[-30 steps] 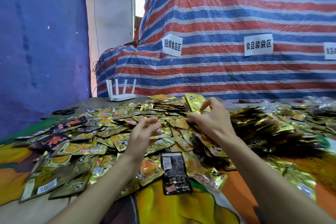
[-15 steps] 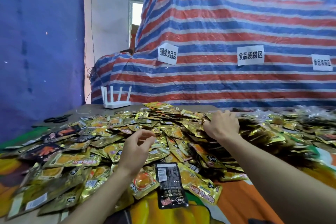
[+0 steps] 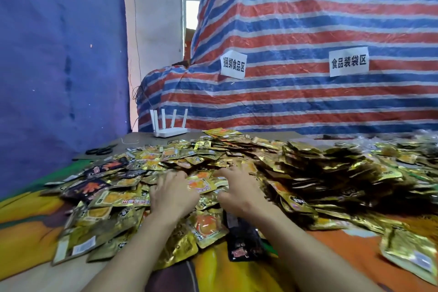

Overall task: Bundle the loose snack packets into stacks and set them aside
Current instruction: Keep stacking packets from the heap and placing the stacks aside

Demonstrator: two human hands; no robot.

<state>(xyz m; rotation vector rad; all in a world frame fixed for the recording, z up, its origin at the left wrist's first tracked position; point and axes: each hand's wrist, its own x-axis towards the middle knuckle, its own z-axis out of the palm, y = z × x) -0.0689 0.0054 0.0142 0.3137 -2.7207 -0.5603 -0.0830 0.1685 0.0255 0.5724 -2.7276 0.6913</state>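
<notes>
Nearest, a black foil snack packet [image 3: 239, 240] is seen beside the right forearm. The left hand [image 3: 174, 194] and right hand [image 3: 239, 188] are laid palm-down, fingers loosely spread, on the heap of gold foil snack packets [image 3: 308, 173] covering the table [image 3: 142, 139]. A white router with upright antennas [image 3: 169, 131] is set behind.

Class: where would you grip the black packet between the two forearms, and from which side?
Probably pinch the black packet by its near short edge, coming from the person's side: it lies flat, that end sits free on the cloth, the far end crowded by gold packets and the right hand.
</notes>
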